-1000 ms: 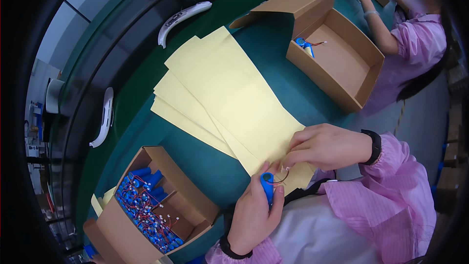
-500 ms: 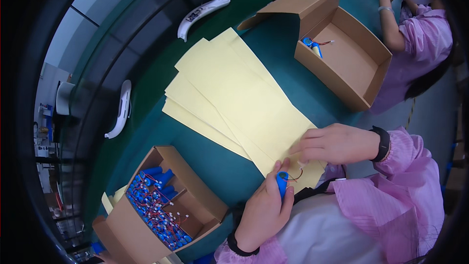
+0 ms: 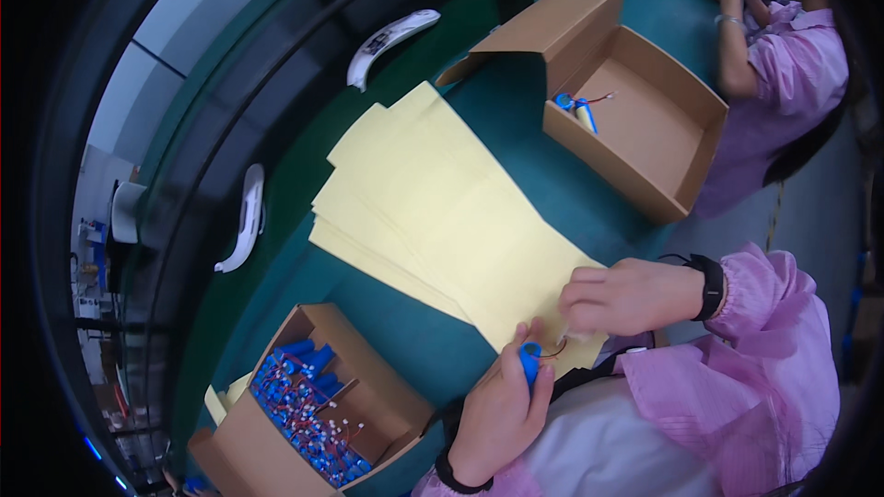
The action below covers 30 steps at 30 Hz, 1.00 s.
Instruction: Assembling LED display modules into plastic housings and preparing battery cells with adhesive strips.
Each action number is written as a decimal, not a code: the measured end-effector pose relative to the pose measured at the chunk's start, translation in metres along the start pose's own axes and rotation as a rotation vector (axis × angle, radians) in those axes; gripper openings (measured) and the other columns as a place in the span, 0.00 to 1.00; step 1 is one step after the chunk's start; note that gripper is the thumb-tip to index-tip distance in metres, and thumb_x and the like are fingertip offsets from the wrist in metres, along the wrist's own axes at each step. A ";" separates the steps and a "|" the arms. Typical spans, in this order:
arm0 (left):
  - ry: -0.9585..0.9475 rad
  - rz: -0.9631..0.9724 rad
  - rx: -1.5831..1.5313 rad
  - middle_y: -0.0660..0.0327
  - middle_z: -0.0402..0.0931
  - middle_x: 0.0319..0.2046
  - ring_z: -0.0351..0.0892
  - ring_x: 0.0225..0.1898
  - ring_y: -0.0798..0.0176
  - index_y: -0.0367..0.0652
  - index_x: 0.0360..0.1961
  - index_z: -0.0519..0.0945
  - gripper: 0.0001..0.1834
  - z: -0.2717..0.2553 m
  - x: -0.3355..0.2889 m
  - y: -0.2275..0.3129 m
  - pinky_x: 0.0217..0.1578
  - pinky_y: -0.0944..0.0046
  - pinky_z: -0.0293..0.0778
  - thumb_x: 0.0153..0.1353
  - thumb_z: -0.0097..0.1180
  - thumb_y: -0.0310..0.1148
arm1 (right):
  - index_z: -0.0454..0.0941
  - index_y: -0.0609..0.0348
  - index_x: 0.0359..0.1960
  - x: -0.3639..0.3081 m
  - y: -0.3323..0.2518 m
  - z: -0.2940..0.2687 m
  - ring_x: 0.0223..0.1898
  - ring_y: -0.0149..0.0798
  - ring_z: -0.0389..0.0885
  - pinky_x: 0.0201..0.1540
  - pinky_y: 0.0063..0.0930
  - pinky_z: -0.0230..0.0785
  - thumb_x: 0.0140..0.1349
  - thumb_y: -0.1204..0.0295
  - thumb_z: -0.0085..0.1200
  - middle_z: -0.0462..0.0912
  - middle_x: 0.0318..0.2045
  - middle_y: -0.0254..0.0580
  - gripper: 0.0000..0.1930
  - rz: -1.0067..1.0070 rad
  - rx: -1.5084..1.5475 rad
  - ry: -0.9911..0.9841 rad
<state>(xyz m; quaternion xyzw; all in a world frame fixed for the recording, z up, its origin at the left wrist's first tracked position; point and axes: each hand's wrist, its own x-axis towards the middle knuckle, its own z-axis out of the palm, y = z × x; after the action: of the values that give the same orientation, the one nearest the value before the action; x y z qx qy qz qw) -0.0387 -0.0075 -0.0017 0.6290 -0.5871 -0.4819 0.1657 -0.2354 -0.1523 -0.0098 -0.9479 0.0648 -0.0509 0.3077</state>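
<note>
My left hand (image 3: pixel 500 419) is closed round a blue cylindrical battery (image 3: pixel 529 364), with its round end facing up between thumb and fingers. Thin red and dark wires (image 3: pixel 556 351) run from the battery toward my right hand (image 3: pixel 635 296). The fingers of that hand are pinched together at a small pale connector (image 3: pixel 564 337) on the wire ends, partly hidden by the fingertips. Both hands are over the near end of some overlapping pale yellow sheets (image 3: pixel 451 212).
At the lower left, an open cardboard box (image 3: pixel 379 396) holds many wired blue batteries (image 3: pixel 308 414). Another open cardboard box (image 3: pixel 649 129) at the upper right contains a few batteries (image 3: pixel 577 113). Curved white parts (image 3: pixel 244 221) lie beyond the green table (image 3: pixel 368 331). A co-worker (image 3: pixel 783 74) sits at the right.
My right fingers have curled tighter and closed at the connector, with the wires drawn up beside the battery. My left hand keeps its grip. The whole view has shifted slightly.
</note>
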 end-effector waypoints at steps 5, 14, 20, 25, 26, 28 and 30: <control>0.253 0.044 -0.194 0.49 0.73 0.50 0.76 0.46 0.50 0.32 0.55 0.64 0.18 0.001 -0.004 -0.010 0.48 0.59 0.71 0.72 0.40 0.36 | 0.59 0.51 0.32 0.008 -0.017 0.002 0.32 0.30 0.78 0.36 0.25 0.70 0.47 0.86 0.65 0.77 0.26 0.36 0.24 0.287 0.881 0.722; 0.682 0.249 -1.105 0.60 0.69 0.46 0.75 0.41 0.66 0.34 0.62 0.62 0.26 -0.013 -0.001 0.012 0.37 0.59 0.79 0.72 0.39 0.44 | 0.58 0.53 0.30 0.058 -0.043 -0.005 0.36 0.31 0.82 0.45 0.26 0.75 0.48 0.88 0.64 0.79 0.26 0.37 0.23 0.279 1.545 0.684; 0.713 0.223 -1.102 0.62 0.74 0.42 0.78 0.40 0.66 0.36 0.60 0.63 0.25 -0.007 0.001 -0.001 0.39 0.63 0.77 0.71 0.44 0.44 | 0.59 0.55 0.29 0.070 -0.038 0.000 0.37 0.36 0.85 0.43 0.23 0.78 0.51 0.85 0.64 0.81 0.26 0.42 0.21 0.295 1.593 0.543; 0.706 0.229 -1.078 0.64 0.75 0.39 0.77 0.39 0.70 0.38 0.58 0.65 0.25 -0.006 0.003 -0.002 0.38 0.69 0.74 0.68 0.51 0.44 | 0.58 0.54 0.28 0.071 -0.034 0.005 0.35 0.34 0.85 0.41 0.19 0.76 0.51 0.84 0.65 0.82 0.25 0.43 0.22 0.324 1.607 0.480; 0.722 0.251 -1.089 0.64 0.75 0.39 0.77 0.39 0.71 0.38 0.57 0.66 0.26 -0.004 0.004 -0.006 0.37 0.70 0.74 0.66 0.53 0.44 | 0.58 0.54 0.28 0.071 -0.034 0.006 0.35 0.34 0.85 0.41 0.19 0.76 0.51 0.84 0.65 0.82 0.25 0.43 0.22 0.326 1.610 0.480; 0.737 0.270 -1.102 0.65 0.75 0.39 0.76 0.38 0.71 0.38 0.57 0.66 0.27 -0.003 0.005 -0.009 0.37 0.71 0.73 0.65 0.55 0.45 | 0.56 0.53 0.27 0.072 -0.034 0.007 0.34 0.33 0.84 0.39 0.17 0.75 0.51 0.84 0.65 0.82 0.25 0.43 0.23 0.311 1.649 0.467; 0.732 0.289 -1.109 0.65 0.74 0.40 0.76 0.38 0.72 0.38 0.56 0.67 0.29 -0.003 0.006 -0.009 0.36 0.71 0.73 0.62 0.60 0.44 | 0.58 0.50 0.29 0.072 -0.035 0.005 0.33 0.32 0.81 0.38 0.20 0.70 0.48 0.86 0.65 0.80 0.23 0.38 0.24 0.360 1.674 0.448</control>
<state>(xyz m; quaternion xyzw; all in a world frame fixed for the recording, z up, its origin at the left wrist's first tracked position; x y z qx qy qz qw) -0.0314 -0.0114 -0.0098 0.4887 -0.2376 -0.4406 0.7146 -0.1606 -0.1321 0.0109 -0.3547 0.2134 -0.2168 0.8841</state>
